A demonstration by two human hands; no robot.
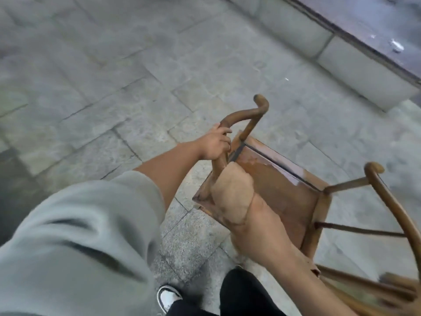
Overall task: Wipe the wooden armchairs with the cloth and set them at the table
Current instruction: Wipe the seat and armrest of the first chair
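The wooden armchair (284, 192) stands on the grey stone paving (114, 87), in the lower right of the head view, with its seat facing up. Its curved arm rail runs from the near left side round to the right edge of the view.

Left hand (214, 144): fingers curled tight around the left arm rail, just below the bend where the rail curves forward. The grey sleeve (75, 236) is pushed up above the elbow.

Right hand (232, 197): covered by the tan cloth (230, 190), which is wrapped over it. The cloth is pressed against the rear left corner of the seat, beside the upright of the arm rail. The fingers are hidden under the cloth, so their position cannot be told.

A white and black shoe (168, 297) and dark trousers (241, 293) appear at the bottom edge. A raised stone kerb (341, 53) crosses the upper right
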